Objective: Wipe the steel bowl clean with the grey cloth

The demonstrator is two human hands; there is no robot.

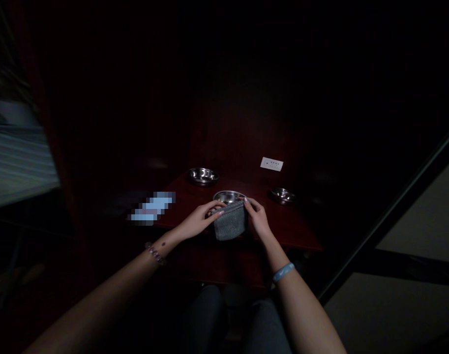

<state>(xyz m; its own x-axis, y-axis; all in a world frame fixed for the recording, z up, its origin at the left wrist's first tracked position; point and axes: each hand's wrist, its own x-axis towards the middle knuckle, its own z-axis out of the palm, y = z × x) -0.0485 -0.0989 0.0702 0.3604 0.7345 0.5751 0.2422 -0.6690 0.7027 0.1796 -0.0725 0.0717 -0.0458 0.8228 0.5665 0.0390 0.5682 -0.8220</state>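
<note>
Both of my hands grip a grey cloth (pixel 231 222) with a stitched upper edge, which hangs down over the front of the table. My left hand (pixel 201 219) pinches its left top corner, thumb in front and fingers behind. At the right top corner, my right hand (pixel 258 216) holds it between thumb and fingers. Right behind the cloth stands a metal bowl (pixel 229 196), its lower front hidden by the cloth and my fingers. I cannot tell whether the cloth touches the bowl.
Another metal bowl (pixel 202 177) stands at the back left of the dark red table (pixel 298 228), and a smaller metal bowl (pixel 282 195) at the right. A pixelated light-blue patch (pixel 152 208) lies at the left. A white socket panel (pixel 271 164) is on the back wall.
</note>
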